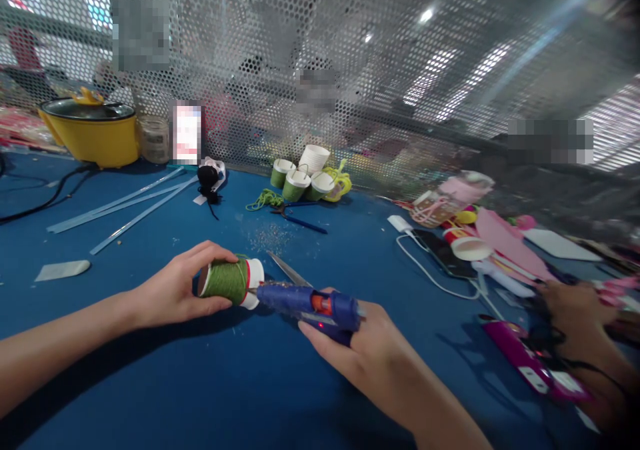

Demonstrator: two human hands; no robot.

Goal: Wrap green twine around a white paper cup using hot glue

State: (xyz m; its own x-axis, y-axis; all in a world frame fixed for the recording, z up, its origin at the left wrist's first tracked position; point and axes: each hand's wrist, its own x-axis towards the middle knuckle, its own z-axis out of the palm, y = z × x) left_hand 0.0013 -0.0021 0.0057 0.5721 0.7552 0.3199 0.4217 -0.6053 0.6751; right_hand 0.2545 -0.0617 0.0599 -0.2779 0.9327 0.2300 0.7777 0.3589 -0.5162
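Observation:
Tilted on its side, a paper cup wrapped in green yarn (227, 282) is gripped by my left hand (187, 283), its white rim turned to the right. My right hand (355, 350) is closed around a blue glue gun (310, 307). The gun's nozzle points left and meets the cup near the red band by the rim; whether it touches cannot be made out. Behind the gun, a pointed metal blade (287, 268) lies on the blue table, its other end hidden by the gun and my hand.
Green-wrapped cups (297, 185), a white cup (315, 159) and blue-handled pliers (305, 222) lie ahead. A yellow electric pot (95, 137) stands back left, by a phone (187, 133). At right are a co-worker's hand (575, 303), a purple power strip (520, 357) and a cable (430, 280).

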